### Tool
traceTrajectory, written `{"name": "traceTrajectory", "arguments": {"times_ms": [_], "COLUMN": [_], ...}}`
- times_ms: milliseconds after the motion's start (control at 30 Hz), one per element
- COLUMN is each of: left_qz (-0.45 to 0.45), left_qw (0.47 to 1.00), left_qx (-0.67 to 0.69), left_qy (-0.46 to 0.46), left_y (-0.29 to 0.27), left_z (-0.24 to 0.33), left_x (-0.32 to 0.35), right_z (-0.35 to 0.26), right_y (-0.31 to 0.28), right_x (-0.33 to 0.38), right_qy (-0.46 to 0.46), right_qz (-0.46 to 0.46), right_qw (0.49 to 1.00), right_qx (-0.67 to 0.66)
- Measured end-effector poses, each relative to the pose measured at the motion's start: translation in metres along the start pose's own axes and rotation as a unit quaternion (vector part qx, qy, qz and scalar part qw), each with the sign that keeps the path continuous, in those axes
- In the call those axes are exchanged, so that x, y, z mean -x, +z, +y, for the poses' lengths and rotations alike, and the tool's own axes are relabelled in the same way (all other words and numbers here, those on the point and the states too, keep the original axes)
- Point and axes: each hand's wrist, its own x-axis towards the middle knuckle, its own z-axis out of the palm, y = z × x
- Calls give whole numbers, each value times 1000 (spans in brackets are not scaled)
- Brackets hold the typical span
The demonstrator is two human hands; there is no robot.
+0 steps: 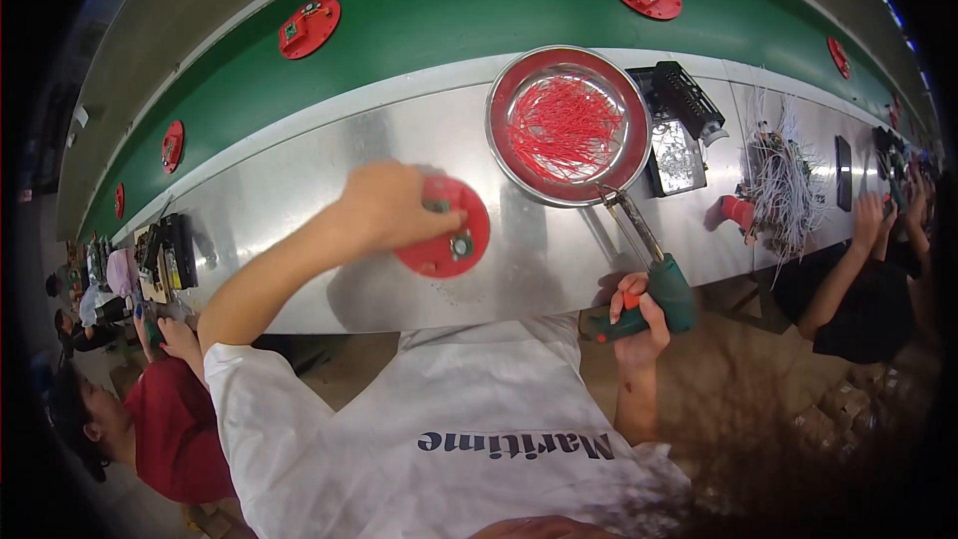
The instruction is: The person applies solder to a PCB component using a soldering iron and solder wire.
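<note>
My left hand (pixel 389 210) curls over the upper left of a round red plate (pixel 471 250), its fingers bent onto the plate's face. The hand and plate are slightly blurred. A small green circuit board (pixel 461 245) shows on the plate beside the fingertips; the rest of the face is partly hidden. In my right hand (pixel 642 324) is a green soldering gun (pixel 674 294), with fingers wrapped around its handle near a red trigger. Its metal tip points up and left, close to the lower rim of a steel bowl (pixel 496 155) holding many short red wires (pixel 564 130).
Right of the bowl are a black slotted holder (pixel 689 100) and a tray of small bits (pixel 679 160). Farther right lies a bundle of white wires (pixel 783 180). Red plates with boards (pixel 309 28) sit on the green belt (pixel 449 5) behind the steel bench. Co-workers sit on both sides.
</note>
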Motion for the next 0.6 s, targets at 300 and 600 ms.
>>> {"name": "traceTrajectory", "arguments": {"times_ms": [300, 600], "left_qz": [261, 400], "left_qw": [925, 869], "left_qx": [143, 63], "left_qy": [235, 286], "left_y": [18, 34], "left_z": [31, 54], "left_x": [-41, -115], "right_z": [2, 3], "right_y": [-1, -2], "right_x": [2, 0], "right_qy": [-3, 0], "right_qz": [2, -10], "right_qw": [1000, 1000], "right_qx": [-13, -25]}}
